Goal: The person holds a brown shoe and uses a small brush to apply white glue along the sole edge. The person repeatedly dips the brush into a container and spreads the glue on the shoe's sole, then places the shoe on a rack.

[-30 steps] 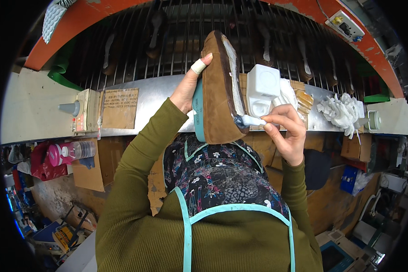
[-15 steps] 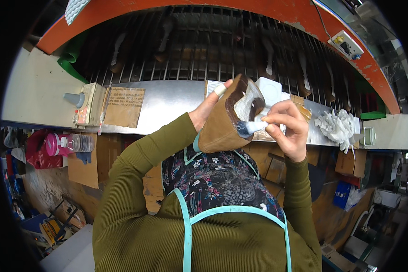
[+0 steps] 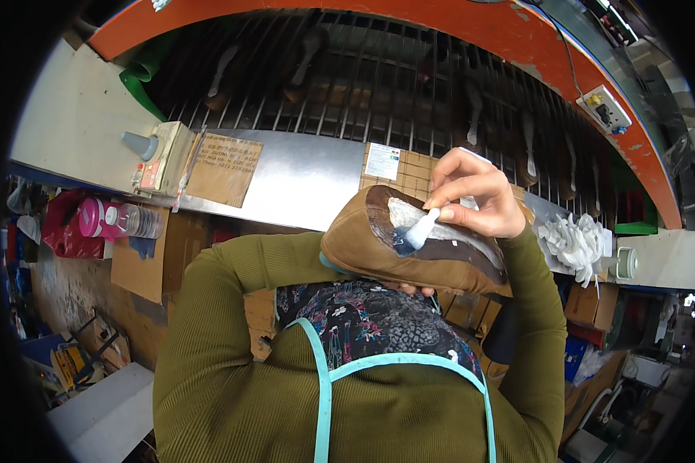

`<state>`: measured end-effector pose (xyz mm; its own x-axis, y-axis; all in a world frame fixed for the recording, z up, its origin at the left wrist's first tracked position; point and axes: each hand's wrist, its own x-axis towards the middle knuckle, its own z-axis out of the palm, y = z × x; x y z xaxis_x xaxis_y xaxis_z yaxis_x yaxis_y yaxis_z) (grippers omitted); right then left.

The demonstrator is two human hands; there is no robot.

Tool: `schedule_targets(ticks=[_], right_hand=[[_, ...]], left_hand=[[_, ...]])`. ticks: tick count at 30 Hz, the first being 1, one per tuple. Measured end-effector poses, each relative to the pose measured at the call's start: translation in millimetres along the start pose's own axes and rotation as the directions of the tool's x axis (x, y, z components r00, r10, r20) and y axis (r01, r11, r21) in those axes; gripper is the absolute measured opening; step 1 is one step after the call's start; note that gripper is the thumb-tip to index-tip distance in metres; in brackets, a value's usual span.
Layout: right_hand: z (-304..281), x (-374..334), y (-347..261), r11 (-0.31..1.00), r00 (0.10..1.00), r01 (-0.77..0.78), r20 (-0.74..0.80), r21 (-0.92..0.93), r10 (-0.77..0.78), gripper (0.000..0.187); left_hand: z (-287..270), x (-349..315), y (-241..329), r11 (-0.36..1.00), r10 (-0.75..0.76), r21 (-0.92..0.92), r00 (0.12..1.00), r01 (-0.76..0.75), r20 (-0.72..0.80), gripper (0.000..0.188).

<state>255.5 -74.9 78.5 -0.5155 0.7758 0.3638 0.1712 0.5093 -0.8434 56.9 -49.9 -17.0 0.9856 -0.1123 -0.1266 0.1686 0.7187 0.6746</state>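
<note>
A brown suede shoe upper is tilted in front of my chest, its underside turned up, with a dark brown border around a whitish middle. My left hand grips it from below; only some fingertips show under its near edge, and the rest is hidden behind it. Between the thumb and fingers of my right hand is a small white brush. Its pale tip touches the dark border at the left end of the underside, where a bluish-black patch shows.
A metal ledge runs across in front of me, with flat cardboard pieces on it. Beyond are metal rods with several dark shoe pieces among them. White crumpled cloths or tissues lie at the right, near a power socket on the orange frame.
The shoe upper has swung from steeply upright to lying nearly lengthwise left to right, underside up. My left hand has gone from its far side to beneath it. The brush stays at its end.
</note>
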Motion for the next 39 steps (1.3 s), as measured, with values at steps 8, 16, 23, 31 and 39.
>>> schedule_targets(ticks=[8, 16, 23, 31, 39], right_hand=[[-10.5, 14.4, -1.5, 0.995, 0.989, 0.037, 0.148, -0.097, -0.022, 0.015], [-42.5, -1.6, -30.1, 0.908, 0.995, 0.0, 0.094, -0.419, 0.043, 0.017], [34.5, -56.4, -51.7, 0.746, 0.811, -0.409, -0.584, -0.525, 0.033, 0.02], [76.4, -61.5, -16.3, 0.6, 0.74, -0.487, -0.665, -0.635, -0.103, 0.023], [-31.2, -44.3, 31.1, 0.394, 0.452, -0.741, -0.838, -0.543, -0.306, 0.016]], left_hand=[[8.6, 21.8, -10.3, 1.0, -0.023, -0.015, 0.999, 0.024, 0.044, 0.052], [15.6, 19.8, 0.0, 0.964, 0.256, 0.095, 0.964, -0.249, -0.077, 0.071], [-47.0, 29.9, 40.6, 0.864, 0.396, -0.255, 0.899, -0.434, -0.187, 0.093], [-75.2, 38.9, 60.3, 0.813, 0.559, 0.027, 0.767, -0.582, -0.315, 0.098], [-84.1, 47.5, 46.0, 0.873, 0.484, 0.081, 0.83, -0.482, -0.278, 0.106]])
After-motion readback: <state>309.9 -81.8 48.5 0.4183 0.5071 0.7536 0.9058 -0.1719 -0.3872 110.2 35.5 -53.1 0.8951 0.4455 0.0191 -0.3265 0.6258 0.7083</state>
